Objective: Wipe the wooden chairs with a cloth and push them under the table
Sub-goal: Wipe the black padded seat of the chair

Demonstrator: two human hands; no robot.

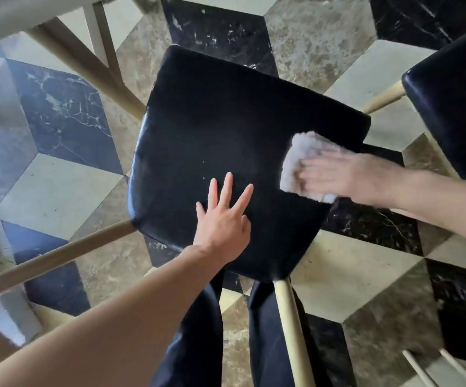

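Nearest the lens, the bare left forearm runs up from seven o'clock to the left hand [222, 223], which lies flat on the black seat of the chair [226, 129]. Its fingers [227, 188] are straight and spread apart, pressing down on the near part of the cushion, with the thumb out to the side.

At three o'clock the right hand [346, 177] rests palm down on a pale, fluffy cloth [298, 163]. Motion blur smears this hand; its fingers [314, 174] look extended over the bunched cloth, and whether they curl into it I cannot tell. The cloth touches the right side of the seat, with its woolly edge showing past the fingertips toward nine o'clock and a small fold poking out below the palm.

The seat is a smooth, dark, slightly glossy pad, squarish with rounded corners, carried on round, pale wooden legs [291, 328] that splay outward. A few pale specks dot the cushion just above the left fingertips.

A second chair [455, 107] with the same black seat stands at two o'clock. Pale wooden bench legs [86, 65] cross at eleven o'clock. The floor [365, 289] is polished marble in black, tan and cream cube shapes. Dark trouser legs [198, 331] hang at six o'clock.
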